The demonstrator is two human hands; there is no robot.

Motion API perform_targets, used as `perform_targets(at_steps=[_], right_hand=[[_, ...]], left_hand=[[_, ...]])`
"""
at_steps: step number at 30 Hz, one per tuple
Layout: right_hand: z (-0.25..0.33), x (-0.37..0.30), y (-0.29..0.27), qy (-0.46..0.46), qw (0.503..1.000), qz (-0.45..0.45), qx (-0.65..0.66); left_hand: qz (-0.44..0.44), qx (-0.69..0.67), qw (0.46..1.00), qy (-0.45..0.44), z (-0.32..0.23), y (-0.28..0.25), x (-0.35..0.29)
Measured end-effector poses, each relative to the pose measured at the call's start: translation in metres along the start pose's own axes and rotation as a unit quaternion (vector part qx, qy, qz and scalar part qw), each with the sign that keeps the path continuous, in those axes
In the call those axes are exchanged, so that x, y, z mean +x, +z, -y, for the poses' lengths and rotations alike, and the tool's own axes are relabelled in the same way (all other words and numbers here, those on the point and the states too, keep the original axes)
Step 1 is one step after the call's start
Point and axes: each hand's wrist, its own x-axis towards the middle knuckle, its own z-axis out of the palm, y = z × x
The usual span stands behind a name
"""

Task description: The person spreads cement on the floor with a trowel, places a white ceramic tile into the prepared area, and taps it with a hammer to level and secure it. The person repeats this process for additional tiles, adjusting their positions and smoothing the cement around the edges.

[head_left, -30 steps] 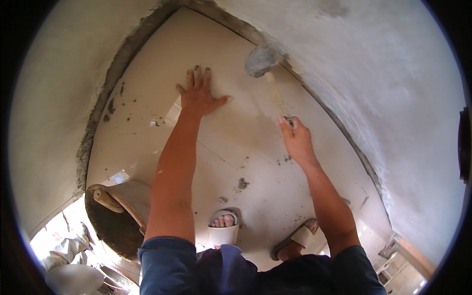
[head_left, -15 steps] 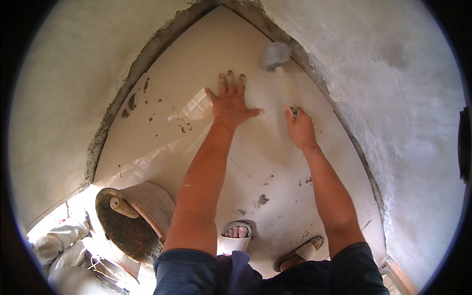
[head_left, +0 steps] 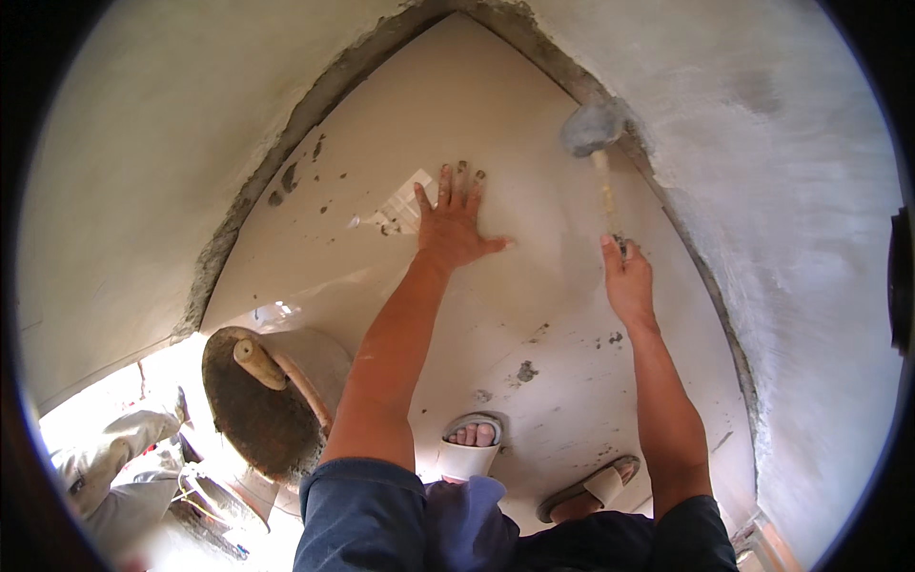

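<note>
Left hand: The left hand (head_left: 453, 234) lies palm down with fingers spread, gripping nothing; the broad spread probably serves to steady the slab and prop the leaning body.
Right hand: The right hand (head_left: 629, 283) is wrapped around the lower end of a mallet (head_left: 602, 172), a hold that would leave most of the pale handle free to swing.
Mallet head: The rounded grey head (head_left: 592, 131) is out ahead of the fist, close by the right-hand wall; whether it touches the surface below, I cannot tell.
Floor tile: The glossy cream floor tile (head_left: 538, 257) is under the left palm and runs up into the corner, its sheen throwing back a window-like reflection.
Border: A rough gap (head_left: 329, 95) separates the tiling from the grey plaster wall (head_left: 762, 219), perhaps left as clearance.
Crumbs: Dark mortar-like spots (head_left: 526, 372) dot the surface ahead of the feet.
Bucket: A dirty bucket (head_left: 329, 357) sits beside the left forearm, seemingly kept within reach; a wooden tool handle (head_left: 259, 365) shows at its mouth.
Feet: Two slide sandals (head_left: 467, 460) stand apart on the tiling, likely for balance.
</note>
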Motion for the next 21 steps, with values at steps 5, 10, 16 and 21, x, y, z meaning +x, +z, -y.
perform_targets(at_steps=[5, 10, 16, 21], right_hand=[[0.012, 0.012, 0.017, -0.068, 0.995, -0.062, 0.039], [0.025, 0.027, 0.024, -0.050, 0.998, -0.026, -0.003], [0.050, 0.011, 0.044, -0.011, 0.998, 0.039, -0.050], [0.018, -0.027, 0.025, -0.011, 0.999, 0.029, 0.031]], left_hand=[[-0.003, -0.003, 1.000, 0.004, 0.004, 0.008, -0.006], [-0.002, -0.012, 1.000, 0.009, 0.004, 0.006, -0.009], [-0.011, 0.006, 1.000, 0.012, 0.005, 0.007, -0.012], [-0.037, -0.003, 0.999, -0.010, 0.017, 0.031, -0.037]])
